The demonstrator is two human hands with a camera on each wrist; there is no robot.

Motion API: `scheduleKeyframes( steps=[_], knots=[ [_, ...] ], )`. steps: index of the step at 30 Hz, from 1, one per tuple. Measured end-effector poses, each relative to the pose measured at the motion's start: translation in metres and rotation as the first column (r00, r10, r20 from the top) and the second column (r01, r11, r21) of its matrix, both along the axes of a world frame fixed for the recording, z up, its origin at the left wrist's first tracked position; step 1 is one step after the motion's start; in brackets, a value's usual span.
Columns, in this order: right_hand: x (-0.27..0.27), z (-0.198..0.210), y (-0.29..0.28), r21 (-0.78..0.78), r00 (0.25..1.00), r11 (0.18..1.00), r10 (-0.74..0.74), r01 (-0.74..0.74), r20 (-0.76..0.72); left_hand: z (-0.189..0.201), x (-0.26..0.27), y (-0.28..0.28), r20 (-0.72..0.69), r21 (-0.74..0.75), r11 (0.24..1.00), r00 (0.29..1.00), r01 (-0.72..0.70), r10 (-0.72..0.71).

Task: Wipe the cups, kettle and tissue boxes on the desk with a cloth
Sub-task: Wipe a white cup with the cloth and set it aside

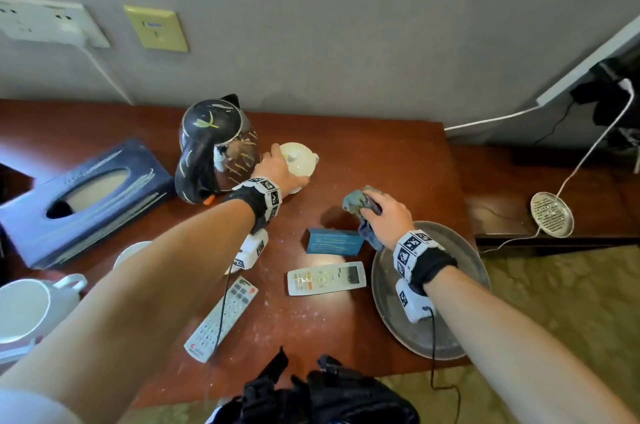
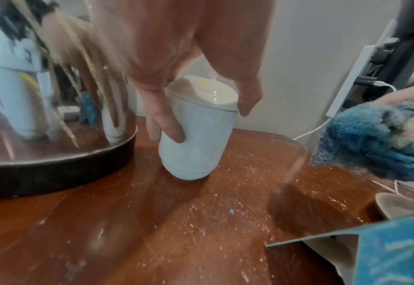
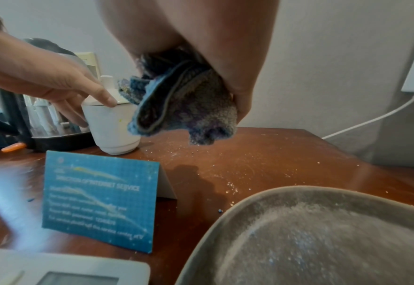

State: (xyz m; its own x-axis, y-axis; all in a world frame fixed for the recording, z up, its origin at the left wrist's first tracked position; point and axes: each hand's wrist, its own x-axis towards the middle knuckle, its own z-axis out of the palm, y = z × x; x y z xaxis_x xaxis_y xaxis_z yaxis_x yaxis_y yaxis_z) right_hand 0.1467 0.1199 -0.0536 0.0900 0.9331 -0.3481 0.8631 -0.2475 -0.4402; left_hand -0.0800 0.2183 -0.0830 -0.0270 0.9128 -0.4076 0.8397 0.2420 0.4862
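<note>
A white lidded cup [image 1: 298,160] [image 2: 196,133] [image 3: 111,127] stands on the red-brown desk just right of the steel and black kettle [image 1: 214,150] [image 2: 42,115] [image 3: 45,115]. My left hand [image 1: 280,167] [image 2: 196,108] grips the cup from above, fingers round its rim and side. My right hand [image 1: 384,212] holds a bunched blue-grey cloth [image 1: 360,202] [image 2: 376,142] [image 3: 184,108] above the desk, to the right of the cup and apart from it. A dark blue tissue box [image 1: 86,202] sits at the left. Another white cup [image 1: 38,306] stands at the near left edge.
A blue tent card [image 1: 334,241] [image 3: 101,200], a white remote [image 1: 326,278] and a grey remote [image 1: 221,319] lie in the middle. A round grey tray [image 1: 460,285] [image 3: 323,241] sits at the right front corner. White crumbs speckle the desk [image 2: 201,212]. A cable runs along the right wall.
</note>
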Motion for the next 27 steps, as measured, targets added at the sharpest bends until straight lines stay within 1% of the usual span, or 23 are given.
scheduleKeyframes(
  steps=[2, 7, 12, 15, 19, 21, 24, 25, 27],
  knots=[
    [0.000, 0.000, 0.002, 0.012, 1.000, 1.000, 0.003, -0.003, -0.012, 0.002, -0.001, 0.001, -0.005, -0.011, 1.000, 1.000, 0.007, -0.007],
    [-0.003, 0.000, 0.018, 0.013, 0.997, 0.998, 0.068, -0.068, -0.031, 0.007, 0.000, 0.000, -0.088, -0.057, 0.997, 0.995, 0.044, -0.049],
    [-0.002, 0.006, 0.039, 0.039, 0.991, 0.993, 0.112, -0.110, -0.067, 0.008, 0.005, -0.003, -0.109, -0.078, 0.994, 0.991, 0.072, -0.081],
    [0.004, 0.008, 0.045, 0.053, 0.988, 0.991, 0.128, -0.124, -0.082, 0.010, 0.014, -0.010, -0.116, -0.085, 0.988, 0.984, 0.129, -0.138],
    [0.016, 0.004, 0.050, 0.080, 0.981, 0.986, 0.156, -0.148, -0.112, 0.006, 0.036, -0.028, -0.100, -0.075, 0.964, 0.960, 0.255, -0.262],
    [0.019, -0.001, 0.051, 0.087, 0.973, 0.982, 0.180, -0.169, -0.147, 0.002, 0.047, -0.039, -0.086, -0.067, 0.948, 0.945, 0.312, -0.317],
    [0.016, -0.015, 0.054, 0.069, 0.951, 0.971, 0.237, -0.227, -0.200, -0.003, 0.055, -0.047, -0.047, -0.060, 0.942, 0.942, 0.329, -0.332],
    [0.015, -0.020, 0.053, 0.058, 0.941, 0.972, 0.235, -0.228, -0.244, -0.002, 0.055, -0.048, -0.040, -0.062, 0.942, 0.942, 0.329, -0.332],
    [0.012, -0.026, 0.052, 0.031, 0.905, 0.983, 0.177, -0.179, -0.387, 0.001, 0.053, -0.047, -0.043, -0.071, 0.941, 0.941, 0.332, -0.335]
  ],
)
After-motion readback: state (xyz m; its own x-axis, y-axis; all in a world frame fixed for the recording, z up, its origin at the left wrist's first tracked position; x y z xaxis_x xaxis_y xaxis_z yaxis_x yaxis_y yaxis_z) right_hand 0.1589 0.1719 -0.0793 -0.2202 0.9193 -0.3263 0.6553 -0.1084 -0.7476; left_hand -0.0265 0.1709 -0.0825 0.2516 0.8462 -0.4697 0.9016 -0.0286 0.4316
